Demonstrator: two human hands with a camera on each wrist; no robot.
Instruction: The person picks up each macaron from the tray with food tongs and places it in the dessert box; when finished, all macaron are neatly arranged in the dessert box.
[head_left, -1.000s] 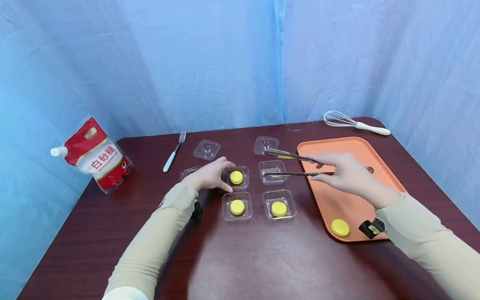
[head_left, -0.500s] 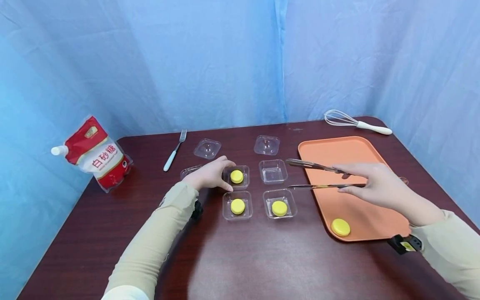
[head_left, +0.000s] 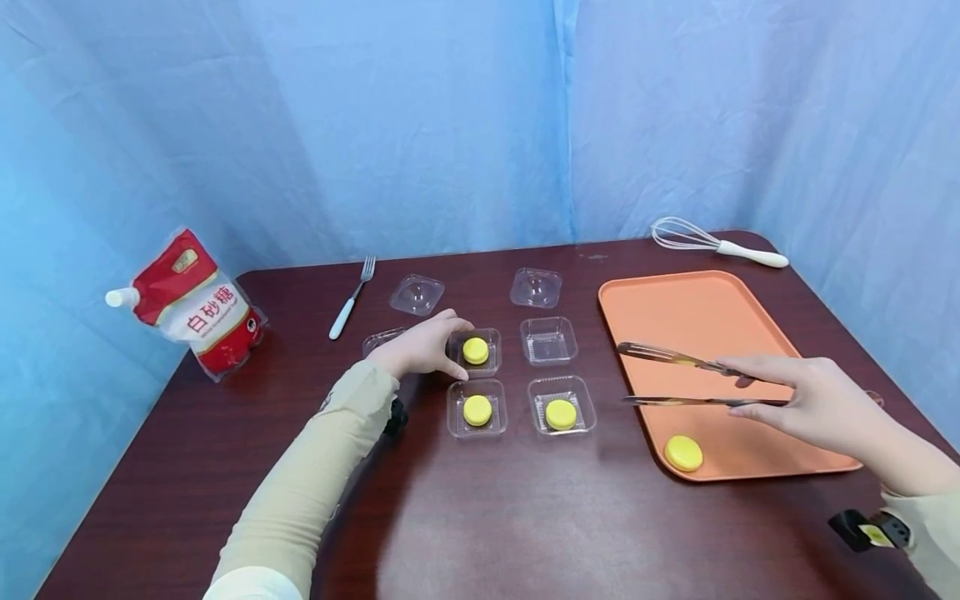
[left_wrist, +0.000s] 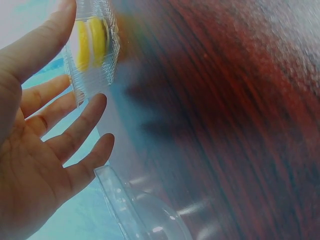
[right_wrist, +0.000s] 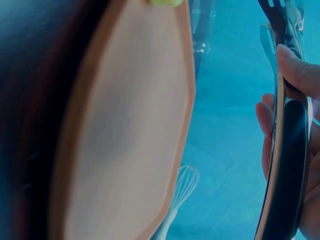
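Note:
My left hand [head_left: 426,345] holds a clear plastic box [head_left: 495,354] at its left side, thumb on the near edge and fingers at the far edge. Inside that box lies a yellow macaron [head_left: 476,351], its cream layer visible in the left wrist view [left_wrist: 92,42]. My right hand [head_left: 828,410] grips metal tongs [head_left: 675,357] above the orange tray [head_left: 697,308]. The tongs' arms stand apart with nothing between their tips. One yellow macaron [head_left: 684,452] sits in the tray's near left corner.
Two nearer boxes each hold a macaron [head_left: 477,410]; another box [head_left: 549,342] has none. Clear lids [head_left: 417,295] lie behind and left of the boxes. A fork [head_left: 352,297], a sugar pouch [head_left: 198,304] and a whisk [head_left: 716,242] stand or lie farther out.
My right hand has drawn the tongs rightward and nearer, from over the macaron-free box to above the tray. My left hand has stayed at its box.

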